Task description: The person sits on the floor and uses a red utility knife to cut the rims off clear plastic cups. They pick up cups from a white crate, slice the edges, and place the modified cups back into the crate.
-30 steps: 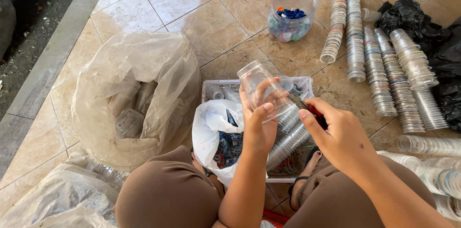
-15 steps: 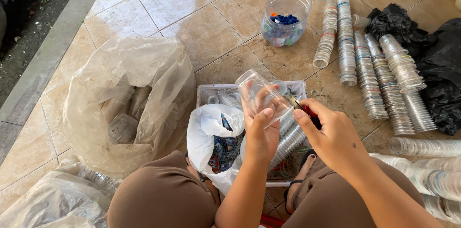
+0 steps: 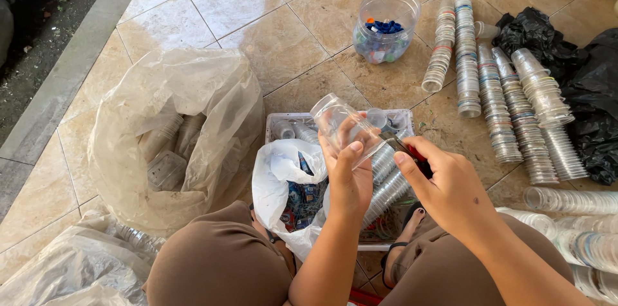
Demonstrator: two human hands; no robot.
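While the left hand (image 3: 347, 174) wraps its fingers around a clear plastic cup (image 3: 341, 127), tilted with its base toward the upper left of the frame, the right hand (image 3: 447, 183) pinches a small tool with a red and black handle (image 3: 412, 151) against the cup's rim; it may be a cutter, though the blade is hidden. Both sit at the centre of the frame, above a shallow white tray (image 3: 402, 118) holding nested cups. A white plastic bag (image 3: 283, 177) of scraps lies just left of the tray, and a large clear bag (image 3: 187, 106) stands further left. Rows of stacked cups (image 3: 496, 106) lie at right, near a clear jar (image 3: 385, 26) of blue caps.
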